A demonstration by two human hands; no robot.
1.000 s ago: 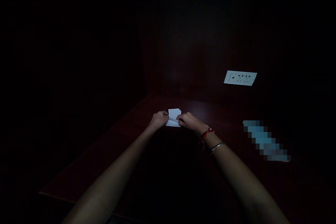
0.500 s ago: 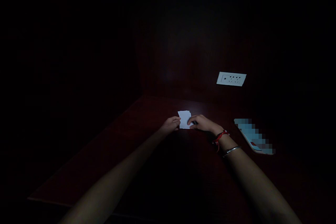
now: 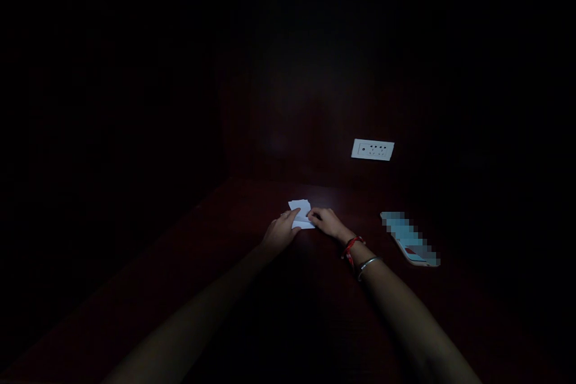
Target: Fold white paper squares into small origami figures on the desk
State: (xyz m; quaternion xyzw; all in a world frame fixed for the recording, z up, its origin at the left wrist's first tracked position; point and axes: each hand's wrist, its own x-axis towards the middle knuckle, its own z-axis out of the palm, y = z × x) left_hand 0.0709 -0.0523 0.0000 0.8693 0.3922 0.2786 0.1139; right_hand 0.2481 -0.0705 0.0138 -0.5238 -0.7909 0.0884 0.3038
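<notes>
A small white piece of paper (image 3: 300,209) lies on the dark red tabletop, with a crease or folded strip across its lower part. My left hand (image 3: 279,233) grips it at the left edge, thumb and finger reaching over the lower left corner. At the right edge, my right hand (image 3: 327,222) has its fingers curled and pressed onto the sheet. The fingertips partly cover both sides of the paper.
To the right of my right forearm lies a phone (image 3: 414,255), its screen blurred out. A white socket plate (image 3: 372,150) is set in the dark wall behind the table (image 3: 211,222). Deep shadow hides the surroundings.
My left hand has come further over the paper, and a crease now shows across its lower part. The whole view has shifted, so paper, phone and socket plate appear further left and lower.
</notes>
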